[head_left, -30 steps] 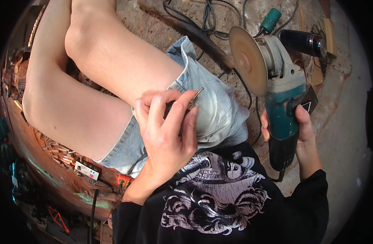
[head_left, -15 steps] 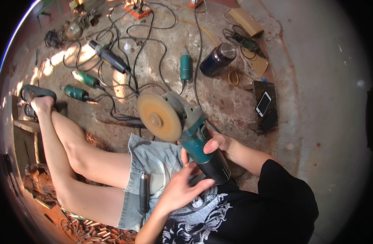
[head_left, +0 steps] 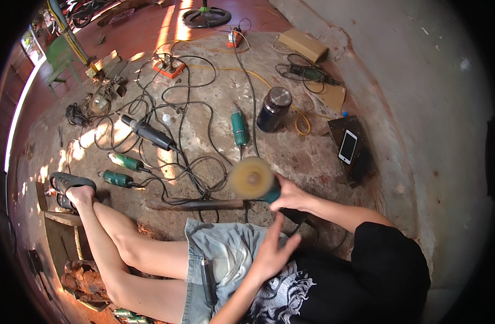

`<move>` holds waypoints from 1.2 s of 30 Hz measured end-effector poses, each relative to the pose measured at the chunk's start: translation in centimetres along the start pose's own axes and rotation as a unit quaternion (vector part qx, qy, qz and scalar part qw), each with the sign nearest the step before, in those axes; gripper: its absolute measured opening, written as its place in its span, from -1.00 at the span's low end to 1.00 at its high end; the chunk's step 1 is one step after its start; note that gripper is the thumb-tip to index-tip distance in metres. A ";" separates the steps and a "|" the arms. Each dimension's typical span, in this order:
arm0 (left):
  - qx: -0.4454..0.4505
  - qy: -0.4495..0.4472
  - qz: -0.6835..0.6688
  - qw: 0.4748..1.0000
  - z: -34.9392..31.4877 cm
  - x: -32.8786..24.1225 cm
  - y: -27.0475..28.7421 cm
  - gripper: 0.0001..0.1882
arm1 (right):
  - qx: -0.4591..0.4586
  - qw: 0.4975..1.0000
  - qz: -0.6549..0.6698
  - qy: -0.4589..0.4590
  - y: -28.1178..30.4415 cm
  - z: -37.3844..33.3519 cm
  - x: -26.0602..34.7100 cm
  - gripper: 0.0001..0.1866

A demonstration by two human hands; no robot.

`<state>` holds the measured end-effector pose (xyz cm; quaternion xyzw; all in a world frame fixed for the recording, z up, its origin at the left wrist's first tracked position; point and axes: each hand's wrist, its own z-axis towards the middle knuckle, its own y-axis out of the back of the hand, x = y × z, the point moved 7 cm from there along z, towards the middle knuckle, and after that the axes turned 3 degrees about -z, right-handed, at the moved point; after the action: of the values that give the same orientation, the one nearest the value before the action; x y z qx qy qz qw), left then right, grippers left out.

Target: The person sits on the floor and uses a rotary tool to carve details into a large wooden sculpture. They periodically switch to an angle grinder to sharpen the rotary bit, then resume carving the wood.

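Note:
My right hand point(head_left: 292, 195) is wrapped around the teal and black body of an angle grinder point(head_left: 273, 194). The grinder's round yellowish disc point(head_left: 247, 181) looks blurred and faces up and to the left, above my lap. Just below the grinder, my left hand point(head_left: 272, 251) has its fingers apart and holds nothing. On the denim shorts point(head_left: 228, 262) lies a slim dark tool point(head_left: 207, 283) with a thin pointed tip. Beyond the disc, a wooden tool handle point(head_left: 215, 205) rests on the floor near my thigh.
Tangled black cords point(head_left: 191, 167) spread over the concrete. Among them lie a green die grinder point(head_left: 238, 128), two more green ones at left and a long grey power tool point(head_left: 150, 135). A dark flask point(head_left: 273, 110) stands beyond; a phone point(head_left: 348, 147) lies on a dark box at right.
The grinder has moved away from my torso toward the floor, and its disc has turned and is now blurred. My left hand has come away from the grinder's rear. The view has shifted.

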<state>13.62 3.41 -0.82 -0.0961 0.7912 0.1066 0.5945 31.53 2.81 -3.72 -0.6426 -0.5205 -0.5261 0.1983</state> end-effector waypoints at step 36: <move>-0.522 0.119 -0.227 0.813 -23.1 4.1 19.7 -0.57 | -0.455 0.845 -0.275 0.059 19.8 -7.2 -18.8 -0.51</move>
<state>-14.23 15.65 2.61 -0.5810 0.6369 0.3535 0.3632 47.33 -19.10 -11.85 -0.4587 -0.3650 -0.7742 -0.2389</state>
